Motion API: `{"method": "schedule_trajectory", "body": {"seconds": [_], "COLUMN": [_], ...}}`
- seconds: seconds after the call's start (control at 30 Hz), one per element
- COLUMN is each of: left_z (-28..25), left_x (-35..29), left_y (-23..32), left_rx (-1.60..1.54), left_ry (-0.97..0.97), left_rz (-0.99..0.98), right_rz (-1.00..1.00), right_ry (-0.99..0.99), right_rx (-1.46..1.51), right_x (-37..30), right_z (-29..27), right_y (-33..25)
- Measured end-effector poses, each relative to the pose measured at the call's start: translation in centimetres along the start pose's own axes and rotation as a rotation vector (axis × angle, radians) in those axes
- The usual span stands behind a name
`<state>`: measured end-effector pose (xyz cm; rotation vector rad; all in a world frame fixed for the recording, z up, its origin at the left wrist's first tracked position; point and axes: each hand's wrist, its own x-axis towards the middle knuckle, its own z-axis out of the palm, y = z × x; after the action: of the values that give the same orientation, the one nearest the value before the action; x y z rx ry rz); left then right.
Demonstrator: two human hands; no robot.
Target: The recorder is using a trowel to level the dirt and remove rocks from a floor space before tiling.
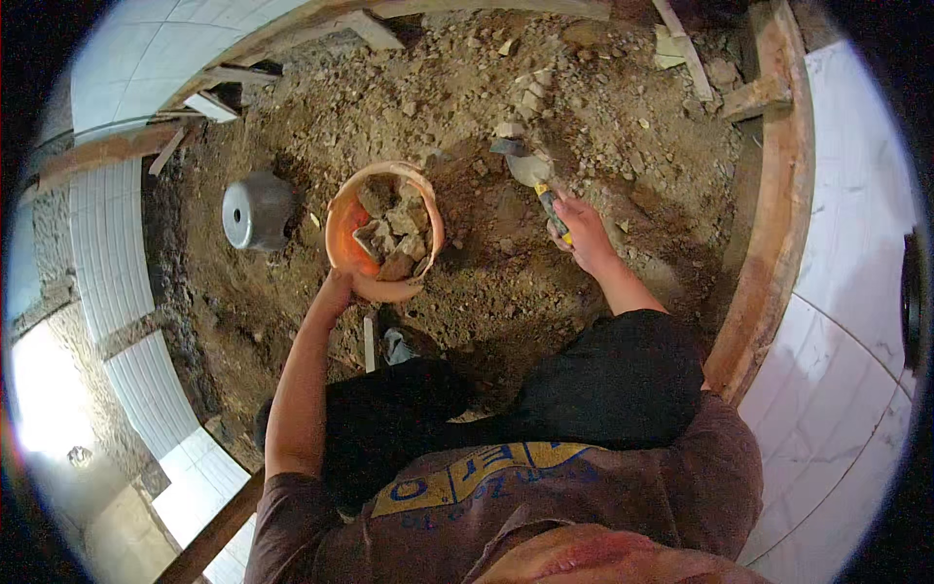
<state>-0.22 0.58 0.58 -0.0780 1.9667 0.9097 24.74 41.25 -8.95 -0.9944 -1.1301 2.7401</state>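
My left hand [340,285] is at the near left rim of an orange bucket [344,209], holding its edge; most of its fingers are hidden. Chunks of rubble [394,226] lie inside the bucket. To the right, my right hand [584,234] is closed round the yellow and dark handle of a trowel [530,171]. The trowel's blade points away from me, low over the loose soil or touching it; I cannot tell which. Small stones [533,95] lie on the dirt just beyond the blade.
An upturned metal basin [258,210] with a hole in it sits left of the bucket. Wooden beams [786,185] border the dirt floor [486,341], with pale tiles [856,175] outside them. A thin wood strip [371,343] stands near my foot.
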Motion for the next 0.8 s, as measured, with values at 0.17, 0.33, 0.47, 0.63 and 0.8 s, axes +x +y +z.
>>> {"method": "schedule_trajectory", "body": {"seconds": [0.17, 0.33, 0.47, 0.63, 0.8], "left_z": [1.2, 0.0, 0.9, -0.1, -7.0], "left_x": [-0.4, 0.3, -0.4, -0.1, 3.2], "left_y": [1.4, 1.2, 1.0, 0.2, -9.9], "left_rx": [-0.015, 0.106, -0.059, 0.050, 0.357], "left_ry": [0.104, 0.022, 0.083, 0.014, -0.069], "left_rz": [-0.012, -0.127, -0.087, -0.066, 0.297], "right_rz": [-0.166, -0.429, -0.194, -0.231, -0.343], "right_ry": [-0.130, -0.368, -0.207, 0.153, 0.341], "right_rx": [-0.458, -1.197, -1.112, -0.900, -1.432], "right_x": [-1.4, -2.4, -1.3, 0.9, 5.7], "right_z": [3.8, 8.9, 8.1, 3.3, 0.5], "right_y": [-1.7, -4.4, -5.9, -7.0, -10.8]}}
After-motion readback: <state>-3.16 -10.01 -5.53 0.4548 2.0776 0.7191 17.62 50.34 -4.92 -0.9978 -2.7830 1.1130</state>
